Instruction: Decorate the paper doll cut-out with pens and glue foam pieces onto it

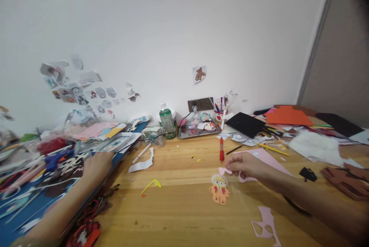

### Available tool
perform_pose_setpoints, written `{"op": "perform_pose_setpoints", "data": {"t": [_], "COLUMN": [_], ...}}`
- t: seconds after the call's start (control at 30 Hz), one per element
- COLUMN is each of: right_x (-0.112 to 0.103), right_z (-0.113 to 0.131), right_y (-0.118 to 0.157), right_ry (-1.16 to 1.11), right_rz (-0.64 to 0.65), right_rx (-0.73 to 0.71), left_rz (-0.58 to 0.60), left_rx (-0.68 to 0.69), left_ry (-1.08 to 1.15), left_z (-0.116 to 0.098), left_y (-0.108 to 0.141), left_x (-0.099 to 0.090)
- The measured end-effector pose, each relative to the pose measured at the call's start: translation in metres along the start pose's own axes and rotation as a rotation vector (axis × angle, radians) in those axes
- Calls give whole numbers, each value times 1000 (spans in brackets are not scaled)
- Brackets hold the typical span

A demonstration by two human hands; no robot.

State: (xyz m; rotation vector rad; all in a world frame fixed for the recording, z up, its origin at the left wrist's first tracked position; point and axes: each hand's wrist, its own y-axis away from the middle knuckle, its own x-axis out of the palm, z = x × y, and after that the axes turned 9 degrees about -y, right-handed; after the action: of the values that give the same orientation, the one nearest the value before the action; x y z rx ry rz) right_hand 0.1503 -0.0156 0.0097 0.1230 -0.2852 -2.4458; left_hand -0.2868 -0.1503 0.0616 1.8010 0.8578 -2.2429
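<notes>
Between the fingertips of my right hand (240, 165) is a small pink paper piece (224, 171), held just above the head of an orange paper doll (219, 189) that lies on the wooden table (173, 208). The doll has a yellow-edged hood and red details. My left hand (98, 162) reaches over the cluttered blue mat at the left, near a stack of papers; its fingers are hidden from view. A pink sheet (266, 158) lies partly behind my right hand.
A red pen (221, 150) lies beyond the doll. Farther back stand a green bottle (167, 122) and a metal tray (198, 134). Pink scraps (266, 226) lie at the front right, a yellow scrap (155, 182) left of centre. Coloured papers (288, 115) are piled at the right.
</notes>
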Motion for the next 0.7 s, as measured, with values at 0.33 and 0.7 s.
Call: {"op": "perform_pose_setpoints", "data": {"t": [0.33, 0.7], "right_x": [-1, -6], "right_z": [6, -5], "right_y": [9, 6], "right_ry": [6, -25], "right_rz": [-15, -4], "right_rx": [-13, -33], "left_rz": [-23, -152], "left_rx": [6, -24], "left_ry": [-314, -357], "left_z": [21, -14], "left_y": [-7, -76], "left_x": [-4, -109]}}
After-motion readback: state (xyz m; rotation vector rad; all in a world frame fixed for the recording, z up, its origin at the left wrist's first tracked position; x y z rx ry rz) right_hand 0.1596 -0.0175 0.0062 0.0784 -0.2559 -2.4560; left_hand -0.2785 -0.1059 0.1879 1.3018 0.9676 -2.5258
